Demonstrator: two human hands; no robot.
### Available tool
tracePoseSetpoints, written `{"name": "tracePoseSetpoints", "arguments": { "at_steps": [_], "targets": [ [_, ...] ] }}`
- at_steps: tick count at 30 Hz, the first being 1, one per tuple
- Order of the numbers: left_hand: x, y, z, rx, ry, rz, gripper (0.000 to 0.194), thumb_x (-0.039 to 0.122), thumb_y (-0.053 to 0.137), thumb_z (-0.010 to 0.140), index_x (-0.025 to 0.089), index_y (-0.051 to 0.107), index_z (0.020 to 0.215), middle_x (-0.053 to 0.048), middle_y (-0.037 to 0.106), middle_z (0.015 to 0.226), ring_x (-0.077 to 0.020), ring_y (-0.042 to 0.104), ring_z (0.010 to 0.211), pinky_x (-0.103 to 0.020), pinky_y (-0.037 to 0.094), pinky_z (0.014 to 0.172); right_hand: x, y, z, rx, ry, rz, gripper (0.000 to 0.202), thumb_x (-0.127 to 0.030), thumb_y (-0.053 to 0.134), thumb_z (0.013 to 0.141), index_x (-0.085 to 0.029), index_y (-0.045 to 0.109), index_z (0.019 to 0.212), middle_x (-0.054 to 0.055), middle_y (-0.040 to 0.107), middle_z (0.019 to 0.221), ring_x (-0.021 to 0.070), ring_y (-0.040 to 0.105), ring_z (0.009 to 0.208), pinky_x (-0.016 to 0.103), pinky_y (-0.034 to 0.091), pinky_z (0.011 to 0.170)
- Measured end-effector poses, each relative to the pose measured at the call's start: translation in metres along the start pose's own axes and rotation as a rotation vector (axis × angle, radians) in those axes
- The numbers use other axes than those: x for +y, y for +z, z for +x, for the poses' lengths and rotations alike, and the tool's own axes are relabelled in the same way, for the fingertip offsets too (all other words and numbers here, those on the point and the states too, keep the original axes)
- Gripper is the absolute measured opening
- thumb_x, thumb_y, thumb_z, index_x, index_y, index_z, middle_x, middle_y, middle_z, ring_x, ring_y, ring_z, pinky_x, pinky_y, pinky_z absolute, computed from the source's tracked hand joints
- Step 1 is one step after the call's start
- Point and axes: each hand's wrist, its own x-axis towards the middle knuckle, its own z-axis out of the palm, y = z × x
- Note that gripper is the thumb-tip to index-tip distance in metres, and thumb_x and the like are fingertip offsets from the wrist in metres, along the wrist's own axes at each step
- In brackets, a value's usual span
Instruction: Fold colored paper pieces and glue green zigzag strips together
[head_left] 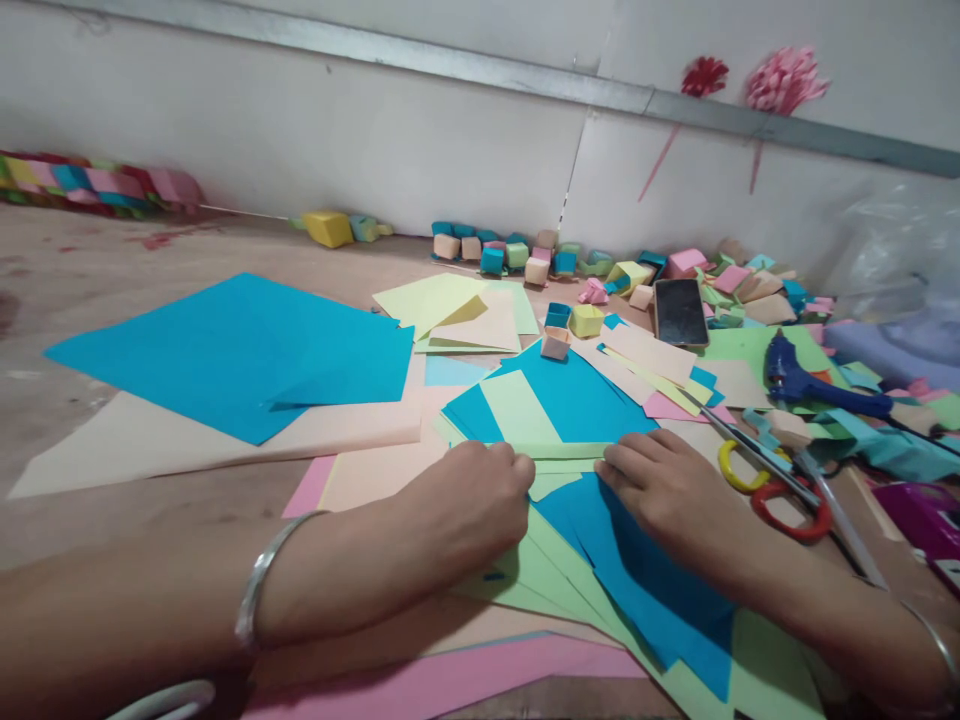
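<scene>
A light green paper strip [566,457] with a lengthwise fold line stretches between my two hands. My left hand [484,500] is closed on its left end, the fingers curled in. On the right end, the fingertips of my right hand [660,490] pinch the strip. Under it lie blue paper sheets [592,400] and a wider pale green strip [517,400]. More light green sheets [547,570] spread beneath my wrists. Just beyond stand small folded paper boxes, one yellow [587,320] and one peach [556,343].
Scissors [780,490] with yellow and red handles lie right of my right hand, near a blue glue gun [817,390]. A phone [681,312] rests behind. Large blue paper [247,350] covers the left. Several paper cubes [492,261] line the wall.
</scene>
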Motion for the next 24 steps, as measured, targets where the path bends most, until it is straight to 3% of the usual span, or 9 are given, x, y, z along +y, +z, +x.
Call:
{"name": "tracePoseSetpoints", "arguments": {
  "at_steps": [7, 11, 15, 19, 21, 24],
  "targets": [
    [0.014, 0.017, -0.023, 0.007, -0.094, 0.18, 0.02, 0.0, 0.055, 0.074, 0.017, 0.057, 0.064, -0.005, 0.052, 0.062, -0.0198, 0.051, 0.058, -0.033, 0.033, 0.052, -0.001, -0.002, -0.006, -0.06, 0.026, -0.033, 0.019, 0.001, 0.062, 0.078, -0.014, 0.067, 0.069, 0.01, 0.063, 0.078, 0.0237, 0.05, 0.072, 0.038, 0.03, 0.061],
    [0.011, 0.009, -0.035, 0.008, -0.159, 0.245, 0.019, 0.001, 0.056, 0.074, 0.018, 0.06, 0.067, -0.008, 0.057, 0.069, -0.0229, 0.052, 0.062, -0.037, 0.036, 0.058, 0.0, -0.001, -0.006, -0.06, 0.021, -0.025, 0.018, 0.002, 0.062, 0.077, -0.013, 0.068, 0.072, 0.01, 0.064, 0.079, 0.024, 0.05, 0.075, 0.038, 0.03, 0.062],
    [0.007, -0.007, -0.023, -0.091, -0.182, 0.103, 0.025, -0.003, 0.054, 0.074, 0.017, 0.058, 0.061, -0.004, 0.05, 0.057, -0.0185, 0.043, 0.052, -0.033, 0.031, 0.051, 0.003, -0.001, -0.006, -0.059, 0.015, -0.011, 0.016, -0.001, 0.062, 0.08, -0.014, 0.068, 0.072, 0.01, 0.064, 0.08, 0.0231, 0.049, 0.074, 0.037, 0.03, 0.062],
    [0.0, -0.008, -0.002, 0.155, -0.12, 0.017, 0.012, 0.009, 0.057, 0.087, 0.016, 0.062, 0.078, -0.007, 0.058, 0.076, -0.0203, 0.049, 0.068, -0.032, 0.033, 0.054, 0.005, -0.001, -0.006, -0.059, 0.031, 0.01, 0.014, -0.003, 0.063, 0.08, -0.015, 0.067, 0.074, 0.008, 0.063, 0.08, 0.0229, 0.048, 0.075, 0.037, 0.029, 0.062],
    [-0.006, -0.002, 0.006, 0.156, -0.107, -0.009, 0.013, 0.021, 0.058, 0.092, 0.015, 0.063, 0.081, -0.007, 0.058, 0.078, -0.0209, 0.05, 0.072, -0.031, 0.035, 0.057, 0.005, 0.001, -0.004, -0.054, 0.05, 0.019, 0.014, -0.005, 0.062, 0.083, -0.016, 0.066, 0.076, 0.007, 0.061, 0.078, 0.0226, 0.047, 0.075, 0.036, 0.03, 0.063],
    [-0.014, 0.008, 0.012, 0.123, -0.086, -0.013, 0.011, 0.016, 0.059, 0.09, 0.015, 0.064, 0.08, -0.006, 0.059, 0.078, -0.0187, 0.051, 0.07, -0.03, 0.033, 0.055, 0.005, 0.005, 0.0, -0.003, 0.096, 0.051, 0.016, -0.009, 0.06, 0.087, -0.016, 0.063, 0.073, 0.008, 0.06, 0.08, 0.0222, 0.046, 0.077, 0.035, 0.032, 0.066]
  ]
}}
